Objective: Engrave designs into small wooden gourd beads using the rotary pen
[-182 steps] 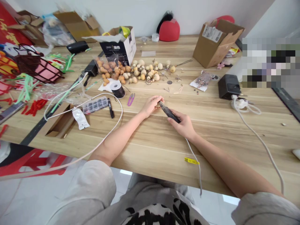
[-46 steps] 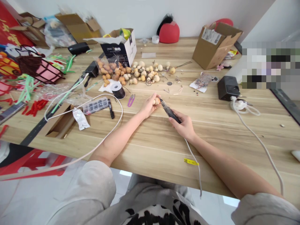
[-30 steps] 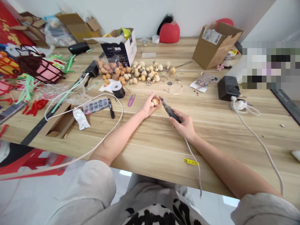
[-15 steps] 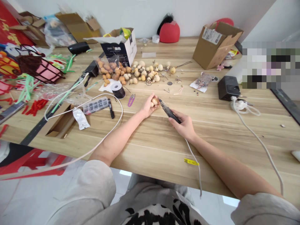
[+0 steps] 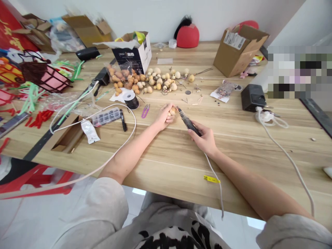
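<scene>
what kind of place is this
Probably a small handicraft workshop: a cluttered wooden worktable, a heap of small dried gourds, and a corded engraving pen in the right hand.

No legible text anywhere
Only unreadable marks: fine print on the white shipping label [image 5: 234, 40] of the cardboard box at upper right, small lettering on the dark panel of the white carton [image 5: 127, 57], yellow characters on the red banner [image 5: 10, 29] at upper left, tiny marks on the yellow tag [image 5: 212, 178] at lower middle

Left hand [image 5: 164, 119] curled shut, palm turned inward; right hand [image 5: 204, 141] closed in a pen-style grip. Left forearm [image 5: 129, 152] and right forearm [image 5: 246, 181] angle inward; hands near, not touching.
</scene>
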`<state>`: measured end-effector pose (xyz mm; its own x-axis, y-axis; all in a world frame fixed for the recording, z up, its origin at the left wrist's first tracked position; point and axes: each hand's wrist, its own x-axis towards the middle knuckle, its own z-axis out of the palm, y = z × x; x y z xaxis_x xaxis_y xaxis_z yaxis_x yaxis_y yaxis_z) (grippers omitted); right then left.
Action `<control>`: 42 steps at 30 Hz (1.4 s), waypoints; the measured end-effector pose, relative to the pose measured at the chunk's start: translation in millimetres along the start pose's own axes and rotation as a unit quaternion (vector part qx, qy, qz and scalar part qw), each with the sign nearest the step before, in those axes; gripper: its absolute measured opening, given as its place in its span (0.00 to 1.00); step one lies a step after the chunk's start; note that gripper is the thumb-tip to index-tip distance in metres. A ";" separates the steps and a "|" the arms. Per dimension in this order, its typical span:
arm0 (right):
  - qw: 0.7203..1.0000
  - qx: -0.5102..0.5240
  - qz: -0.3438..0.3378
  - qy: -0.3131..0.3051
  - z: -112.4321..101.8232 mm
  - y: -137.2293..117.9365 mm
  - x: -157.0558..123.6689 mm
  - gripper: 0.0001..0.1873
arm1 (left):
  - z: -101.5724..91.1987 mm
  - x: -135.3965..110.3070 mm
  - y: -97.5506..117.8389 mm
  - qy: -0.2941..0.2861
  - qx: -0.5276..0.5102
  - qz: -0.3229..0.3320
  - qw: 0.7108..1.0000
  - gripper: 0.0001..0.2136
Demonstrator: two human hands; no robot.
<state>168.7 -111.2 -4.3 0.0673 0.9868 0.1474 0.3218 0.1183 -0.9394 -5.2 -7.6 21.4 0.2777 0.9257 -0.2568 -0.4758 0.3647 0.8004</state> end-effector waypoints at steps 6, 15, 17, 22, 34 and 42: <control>1.000 -0.006 0.001 0.005 -0.2 0.0 -0.5 0.28 | 4.2 -1.3 1.3 0.033 -0.033 -0.031 0.998 0.08; 1.000 -0.008 -0.002 -0.008 -0.3 1.0 -0.6 0.27 | 5.2 -0.7 3.4 0.055 -0.031 -0.053 0.997 0.12; 1.000 -0.008 -0.003 -0.009 -0.3 1.7 -0.5 0.27 | 3.9 1.1 2.1 0.055 -0.025 -0.051 0.997 0.12; 1.000 -0.008 0.000 -0.012 -0.6 -0.7 -0.7 0.29 | 3.1 4.0 -1.5 0.057 -0.024 -0.046 0.997 0.12; 1.000 -0.005 -0.001 -0.013 -0.4 0.1 -0.6 0.28 | 1.5 6.2 -3.3 0.062 -0.019 -0.033 0.997 0.11; 1.000 -0.003 -0.002 -0.010 -0.5 -0.8 -0.6 0.28 | 3.8 4.4 -4.1 0.069 -0.001 -0.004 0.998 0.10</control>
<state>168.9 -112.0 -3.5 0.0472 0.9884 0.1441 0.3275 0.1210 -0.9371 1.2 -5.3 19.0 0.1632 0.9278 -0.3354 -0.4752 0.3718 0.7975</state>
